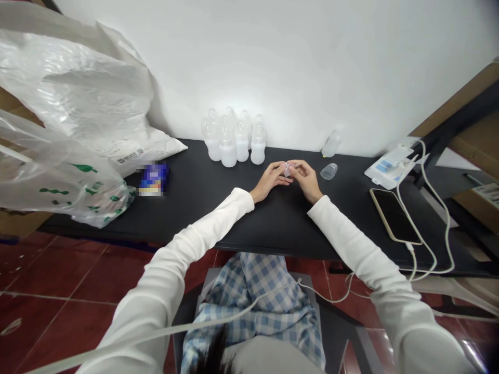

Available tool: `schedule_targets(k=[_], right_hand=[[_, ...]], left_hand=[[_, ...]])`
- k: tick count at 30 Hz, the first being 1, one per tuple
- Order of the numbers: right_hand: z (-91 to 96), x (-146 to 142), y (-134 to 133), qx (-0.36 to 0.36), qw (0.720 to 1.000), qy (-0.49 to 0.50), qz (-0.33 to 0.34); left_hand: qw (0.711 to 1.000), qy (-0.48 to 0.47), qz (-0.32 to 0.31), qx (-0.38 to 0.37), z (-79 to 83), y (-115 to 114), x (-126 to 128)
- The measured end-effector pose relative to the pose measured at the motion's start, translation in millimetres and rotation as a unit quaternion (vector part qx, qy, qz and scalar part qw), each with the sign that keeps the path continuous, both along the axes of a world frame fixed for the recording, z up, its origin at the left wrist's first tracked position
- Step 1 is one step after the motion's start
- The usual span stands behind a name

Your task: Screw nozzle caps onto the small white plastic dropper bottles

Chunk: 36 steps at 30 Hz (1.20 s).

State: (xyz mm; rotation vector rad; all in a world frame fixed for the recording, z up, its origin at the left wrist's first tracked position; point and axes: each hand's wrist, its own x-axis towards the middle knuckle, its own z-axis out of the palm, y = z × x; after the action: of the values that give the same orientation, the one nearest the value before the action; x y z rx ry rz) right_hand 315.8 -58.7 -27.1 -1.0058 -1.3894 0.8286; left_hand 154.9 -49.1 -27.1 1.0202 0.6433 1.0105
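Both my left hand (pixel 269 181) and my right hand (pixel 306 180) pinch a small translucent piece (pixel 287 169), probably a silicone bottle teat, above the black table (pixel 280 228). Its exact shape is partly hidden by my fingers. Several white plastic baby bottles (pixel 233 140) without caps stand grouped behind my hands. To the right, a clear bottle cap (pixel 329 171) lies on its side near my right hand. Beyond it, a single frosted bottle part (pixel 331 144) stands against the wall.
Large plastic bags (pixel 62 161) heap up at the table's left end beside a blurred blue packet (pixel 153 179). On the right lie a phone (pixel 395 215) with a white charging cable (pixel 429 228) and a white paper packet (pixel 390 166). A white wall (pixel 296 62) backs the table.
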Motion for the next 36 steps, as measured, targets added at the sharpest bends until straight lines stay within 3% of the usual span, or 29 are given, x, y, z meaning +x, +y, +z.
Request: schedule_targets(k=[5,9,16,20,23,27,32,36], right_hand=[[1.1,3.6,5.7,0.018,0.992,0.065,-0.102],[2.6,20.0,15.5,0.031,0.969,0.105,-0.222],[11.4,48.0,20.1,0.145,0.897,0.115,-0.400],[14.4,55.3,18.0,0.174,0.870,0.117,-0.447],[14.6,58.8,16.9,0.171,0.863,0.105,-0.463],[13.7,59.7,17.3,0.161,0.871,0.096,-0.455],[9.5,62.1,21.4,0.157,0.856,0.109,-0.480],[3.2,71.5,26.8,0.159,0.866,0.112,-0.461]], left_hand=[[0.999,0.037,-0.021,-0.001,2.8,16.3,15.4],[0.986,0.157,0.000,0.047,2.2,44.7,48.2],[0.907,0.324,0.091,0.253,12.8,83.8,131.3],[0.860,0.339,0.115,0.364,26.3,95.6,173.5],[0.836,0.356,0.104,0.403,34.0,106.1,195.3],[0.841,0.351,0.090,0.402,35.4,118.5,203.4],[0.855,0.323,0.092,0.395,31.2,123.7,195.7],[0.854,0.301,0.094,0.414,34.2,128.8,187.8]])
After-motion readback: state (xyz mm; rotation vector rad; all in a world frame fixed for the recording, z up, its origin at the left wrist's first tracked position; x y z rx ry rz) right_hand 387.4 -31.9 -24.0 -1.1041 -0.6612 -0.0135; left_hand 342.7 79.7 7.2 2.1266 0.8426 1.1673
